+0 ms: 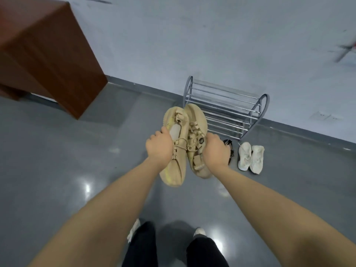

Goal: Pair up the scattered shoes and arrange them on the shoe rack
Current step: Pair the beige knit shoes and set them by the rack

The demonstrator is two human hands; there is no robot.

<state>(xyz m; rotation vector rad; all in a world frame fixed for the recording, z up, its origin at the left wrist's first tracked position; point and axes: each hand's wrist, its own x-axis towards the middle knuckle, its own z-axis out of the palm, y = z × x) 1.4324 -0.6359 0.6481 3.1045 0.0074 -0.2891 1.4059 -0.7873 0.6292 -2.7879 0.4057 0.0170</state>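
Two bare forearms reach forward from the bottom of the view, above a pair of legs in black trousers [141, 245] and light-coloured shoes standing on the glossy grey floor [57, 160]. Each hand grips one shoe of a matching pair, lifted clear of the floor and held side by side with their inner sides touching. The left hand [159, 148] is closed around the collar of the left tan knit sneaker with a yellowish stripe along its sole [174, 170], fingers curled over the rim of the opening. The right hand [214, 151] is clenched on the side of the right tan knit sneaker with a dark hexagonal tongue badge [194, 130], near its laces. Both sneakers point away from the person, their toes overlapping the near left corner of the silver metal shoe rack with arched ends and bare horizontal rails [227, 110], which stands against the pale wall [192, 35] beyond the hands. On the floor just right of the right hand, a dark shoe with black straps [230, 149] shows only partly behind the wrist; its form is hard to make out. Further right, a pair of white knit sneakers [250, 158] lies side by side in front of the rack's right end. At upper left stands a reddish-brown wooden cabinet [44, 54], well apart from the rack.
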